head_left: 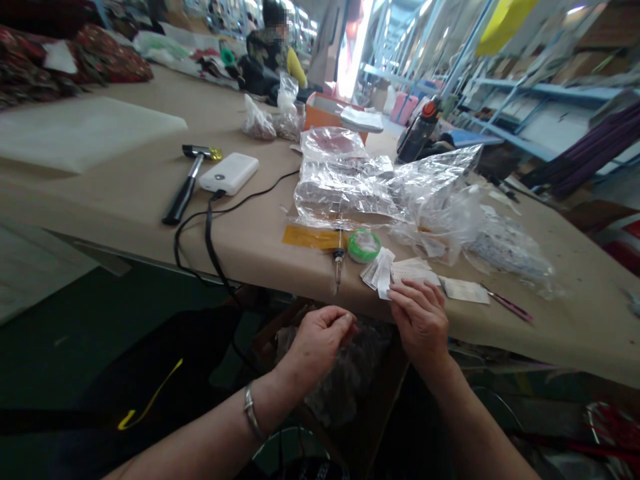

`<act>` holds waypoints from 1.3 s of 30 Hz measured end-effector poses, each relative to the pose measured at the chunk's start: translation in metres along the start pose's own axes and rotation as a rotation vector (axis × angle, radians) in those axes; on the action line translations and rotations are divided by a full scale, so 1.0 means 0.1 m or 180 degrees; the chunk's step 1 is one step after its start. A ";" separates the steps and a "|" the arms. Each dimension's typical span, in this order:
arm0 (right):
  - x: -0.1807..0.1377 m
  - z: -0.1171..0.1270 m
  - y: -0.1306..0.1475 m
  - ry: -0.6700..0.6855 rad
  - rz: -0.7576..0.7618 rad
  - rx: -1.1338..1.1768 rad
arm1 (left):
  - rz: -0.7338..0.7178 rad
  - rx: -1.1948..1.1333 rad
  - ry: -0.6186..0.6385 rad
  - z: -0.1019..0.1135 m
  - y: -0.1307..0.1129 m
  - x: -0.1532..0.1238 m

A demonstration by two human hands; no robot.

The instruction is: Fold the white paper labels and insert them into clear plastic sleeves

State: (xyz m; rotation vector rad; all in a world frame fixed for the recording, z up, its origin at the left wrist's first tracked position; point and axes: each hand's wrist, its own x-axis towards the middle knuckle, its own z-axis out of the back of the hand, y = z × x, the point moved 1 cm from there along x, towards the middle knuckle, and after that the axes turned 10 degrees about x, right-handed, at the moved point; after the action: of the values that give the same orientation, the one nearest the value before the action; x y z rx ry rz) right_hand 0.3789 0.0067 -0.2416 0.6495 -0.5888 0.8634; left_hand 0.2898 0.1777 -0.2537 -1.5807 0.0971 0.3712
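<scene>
My left hand (320, 337) hangs just below the table's front edge, fingers curled in a pinch; what it holds is too small to make out. My right hand (419, 317) rests on the table edge with its fingers bent over a small stack of white paper tags (381, 270). A soldering-type tool (339, 257) with a dark handle lies over the edge beside a green tape roll (364, 245). More white cards (464, 290) lie to the right of my right hand.
Crumpled clear plastic bags (380, 187) cover the table middle. A white power bank (229, 173) with a black cable and a hammer (187, 183) lie left. A pink tool (510, 307) lies right. A dark bottle (417, 133) stands behind. Another person (273, 47) sits far back.
</scene>
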 end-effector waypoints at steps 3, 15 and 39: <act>-0.08 0.06 0.13 0.0045 0.0126 0.0276 | 0.0610 -0.1165 0.0482 -0.17 -0.07 0.00; -0.14 0.14 0.06 0.0430 -0.0164 0.0098 | 0.1017 -0.1390 0.0346 -0.37 -0.15 0.11; -0.37 0.04 0.38 0.0637 0.0508 0.1207 | 0.1110 -0.2196 0.0540 -0.46 -0.14 0.11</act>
State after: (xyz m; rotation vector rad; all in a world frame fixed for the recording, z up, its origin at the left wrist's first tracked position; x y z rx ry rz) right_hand 0.3271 0.0040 -0.2546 0.8535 -0.2990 1.1901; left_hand 0.3120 0.1353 -0.2435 -2.2854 0.4142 0.5809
